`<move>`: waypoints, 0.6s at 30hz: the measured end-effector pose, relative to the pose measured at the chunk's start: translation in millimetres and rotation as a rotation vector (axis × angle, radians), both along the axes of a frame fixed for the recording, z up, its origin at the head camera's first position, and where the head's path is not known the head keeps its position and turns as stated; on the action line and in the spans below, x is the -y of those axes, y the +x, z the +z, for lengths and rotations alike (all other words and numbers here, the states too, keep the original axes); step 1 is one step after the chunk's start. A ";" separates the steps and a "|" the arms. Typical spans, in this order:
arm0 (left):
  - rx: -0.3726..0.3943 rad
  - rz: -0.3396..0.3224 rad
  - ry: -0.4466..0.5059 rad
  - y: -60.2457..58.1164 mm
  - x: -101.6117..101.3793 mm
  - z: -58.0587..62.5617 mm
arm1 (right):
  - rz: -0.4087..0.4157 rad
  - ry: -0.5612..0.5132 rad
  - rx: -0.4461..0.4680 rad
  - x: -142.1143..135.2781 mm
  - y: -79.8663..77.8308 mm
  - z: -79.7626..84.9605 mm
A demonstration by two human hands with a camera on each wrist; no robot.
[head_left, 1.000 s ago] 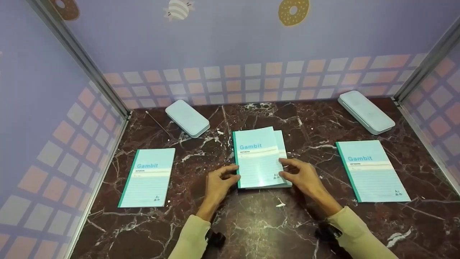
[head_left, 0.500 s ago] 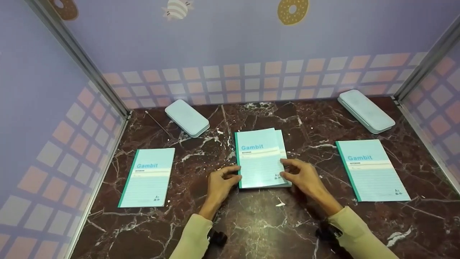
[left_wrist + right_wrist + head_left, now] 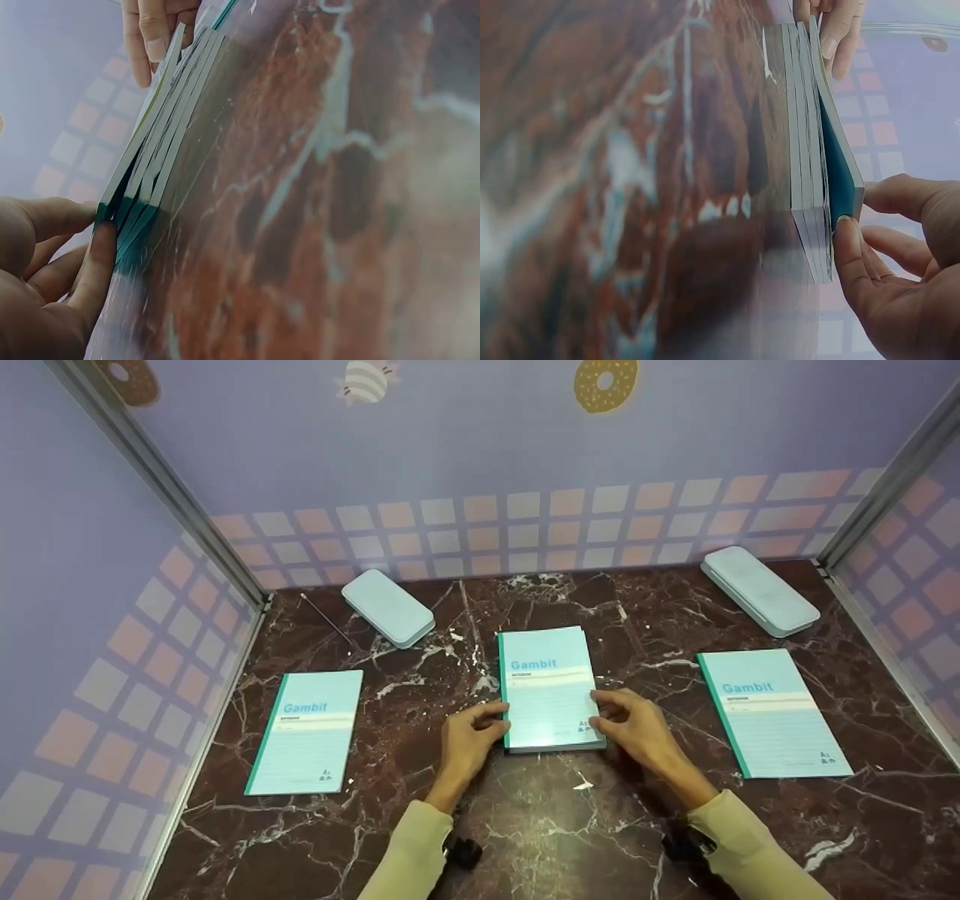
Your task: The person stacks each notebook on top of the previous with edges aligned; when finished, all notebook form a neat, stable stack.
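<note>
In the middle of the table lies a stack of light-blue notebooks [image 3: 801, 150] with green spines. Its top notebook [image 3: 547, 697], printed "Gambit", nearly covers those below; the right wrist view shows its near right side raised, with a gap beneath. My left hand [image 3: 469, 739] pinches this notebook at the spine, near the front corner. On the opposite edge, my right hand [image 3: 637, 727] pinches it between thumb and fingers. Both wrist views show several page blocks pressed together under it.
One similar notebook [image 3: 306, 735] lies at left and another notebook [image 3: 772, 716] at right. Behind them are two pale flat cases [image 3: 388, 609] [image 3: 761, 591]. A thin stick [image 3: 326, 619] lies near the left case. Patterned panels [image 3: 480, 450] enclose the marble table [image 3: 562, 840].
The top notebook has shifted right along with my left hand, so the strip of notebook that showed at its right is now almost covered. My right hand has barely moved.
</note>
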State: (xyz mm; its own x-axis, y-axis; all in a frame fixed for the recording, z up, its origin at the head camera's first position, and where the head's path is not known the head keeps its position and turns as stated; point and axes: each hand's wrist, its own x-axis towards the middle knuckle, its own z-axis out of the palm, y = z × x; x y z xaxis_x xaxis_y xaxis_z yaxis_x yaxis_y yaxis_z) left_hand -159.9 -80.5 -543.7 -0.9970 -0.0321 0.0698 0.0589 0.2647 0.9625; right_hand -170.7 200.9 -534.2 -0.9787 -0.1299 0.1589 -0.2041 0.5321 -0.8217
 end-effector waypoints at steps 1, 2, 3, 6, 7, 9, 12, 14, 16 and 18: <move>0.001 0.004 -0.006 -0.5 -0.9 0.0 | 0.000 0.003 -0.002 -0.4 0.0 0.1; -0.001 0.006 -0.010 -0.9 -1.8 -0.2 | 0.000 0.005 -0.004 -0.9 0.0 0.2; 0.000 0.009 -0.016 -1.3 -2.6 0.0 | -0.001 0.009 -0.006 -1.4 0.0 0.4; 0.007 0.014 -0.023 -2.0 -4.3 -0.5 | -0.001 0.018 -0.006 -2.4 0.2 0.5; 0.006 0.014 -0.023 -2.1 -4.7 -0.6 | -0.001 0.019 -0.005 -2.7 0.2 0.5; 0.009 0.016 -0.023 -2.3 -5.6 -0.4 | 0.001 0.024 -0.006 -3.0 0.1 0.8; 0.011 0.021 -0.016 -2.3 -6.5 -1.1 | 0.005 0.033 -0.014 -3.3 0.0 0.5; 0.005 0.025 -0.013 -2.0 -7.0 -1.4 | 0.009 0.046 -0.025 -3.5 0.4 0.2; -0.001 0.026 -0.013 -1.4 -7.1 -2.0 | 0.013 0.061 -0.036 -3.8 0.9 -0.4; -0.009 0.024 -0.011 -0.7 -6.8 -3.2 | 0.018 0.071 -0.043 -4.2 1.6 -1.1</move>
State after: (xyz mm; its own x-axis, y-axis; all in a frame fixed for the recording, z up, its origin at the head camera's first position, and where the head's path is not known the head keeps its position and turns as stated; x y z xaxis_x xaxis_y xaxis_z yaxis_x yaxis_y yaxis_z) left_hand -160.5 -73.8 -546.9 -0.9953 -0.0553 0.0790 0.0608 0.2763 0.9591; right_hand -169.1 205.2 -535.3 -0.9686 -0.1596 0.1905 -0.2483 0.5851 -0.7720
